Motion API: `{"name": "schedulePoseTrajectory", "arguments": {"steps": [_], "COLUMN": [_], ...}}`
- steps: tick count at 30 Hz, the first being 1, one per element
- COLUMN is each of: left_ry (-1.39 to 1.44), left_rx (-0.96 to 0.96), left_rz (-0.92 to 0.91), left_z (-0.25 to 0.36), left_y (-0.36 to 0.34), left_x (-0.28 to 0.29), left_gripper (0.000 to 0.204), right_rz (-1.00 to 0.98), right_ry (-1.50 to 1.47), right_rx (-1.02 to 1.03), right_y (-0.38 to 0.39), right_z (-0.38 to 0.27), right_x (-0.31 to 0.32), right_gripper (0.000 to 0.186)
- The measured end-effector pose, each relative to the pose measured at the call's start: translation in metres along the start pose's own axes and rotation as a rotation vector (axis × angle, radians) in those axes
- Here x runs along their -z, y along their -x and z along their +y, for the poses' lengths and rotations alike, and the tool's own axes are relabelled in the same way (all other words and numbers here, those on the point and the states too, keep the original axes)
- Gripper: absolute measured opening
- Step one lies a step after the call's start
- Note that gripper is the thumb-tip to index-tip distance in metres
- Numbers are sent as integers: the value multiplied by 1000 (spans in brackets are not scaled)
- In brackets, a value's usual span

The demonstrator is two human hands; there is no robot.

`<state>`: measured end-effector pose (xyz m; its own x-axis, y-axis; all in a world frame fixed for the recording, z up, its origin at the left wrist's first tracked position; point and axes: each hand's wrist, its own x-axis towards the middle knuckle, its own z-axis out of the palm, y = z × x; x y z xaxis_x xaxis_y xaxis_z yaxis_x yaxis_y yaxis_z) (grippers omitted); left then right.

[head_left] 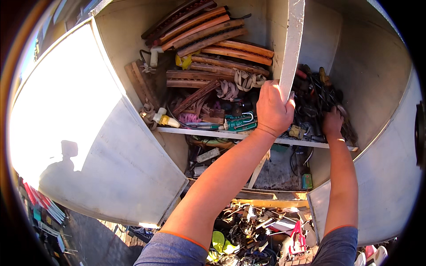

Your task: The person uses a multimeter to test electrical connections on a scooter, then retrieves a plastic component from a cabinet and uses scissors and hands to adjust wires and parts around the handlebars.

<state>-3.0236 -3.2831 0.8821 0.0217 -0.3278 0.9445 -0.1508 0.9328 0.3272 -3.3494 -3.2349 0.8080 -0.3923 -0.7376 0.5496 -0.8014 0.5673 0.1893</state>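
In the open metal cabinet (372, 75), the upright divider (293, 40) is gripped by the left hand (273, 111) while the dark tools (314, 95) heaped to its right are apparently searched by the right hand (333, 123), whose hold cannot be told; careful untangling seems called for.

Left hand (274, 108) wrapped round the pale post (293, 40) | right hand (333, 123) in among dark tools (313, 99), right bay (370, 84), its grip hard to make out from here | brown slats (211, 37) piled far in the left bay (120, 35) | left door (137, 177) open, a shadow (66, 155) across it | junk (253, 230) heaped near
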Motion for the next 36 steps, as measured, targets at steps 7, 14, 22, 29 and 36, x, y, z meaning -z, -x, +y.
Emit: {"name": "schedulePoseTrajectory", "arguments": {"steps": [7, 14, 22, 29, 36], "left_ry": [-15, -47, -39, 43, -880], "left_rx": [-11, -42, -44, 91, 45], "left_rz": [-23, 8, 7, -601, -176], "left_z": [-11, -11, -17, -5, -95], "left_y": [5, 5, 6, -34, -272], "left_x": [-5, -7, -2, 73, 211], "left_gripper": [41, 38, 38, 58, 97], "right_rz": [-186, -59, 406, 532, 563], "right_ry": [57, -464, -521, -374, -394], "right_rx": [-107, -404, -464, -406, -380], "right_y": [-9, 9, 93, 101, 102], "right_z": [-18, -9, -99, -91, -93], "right_x": [11, 52, 24, 2, 4], "right_gripper": [26, 57, 46, 47, 53]}}
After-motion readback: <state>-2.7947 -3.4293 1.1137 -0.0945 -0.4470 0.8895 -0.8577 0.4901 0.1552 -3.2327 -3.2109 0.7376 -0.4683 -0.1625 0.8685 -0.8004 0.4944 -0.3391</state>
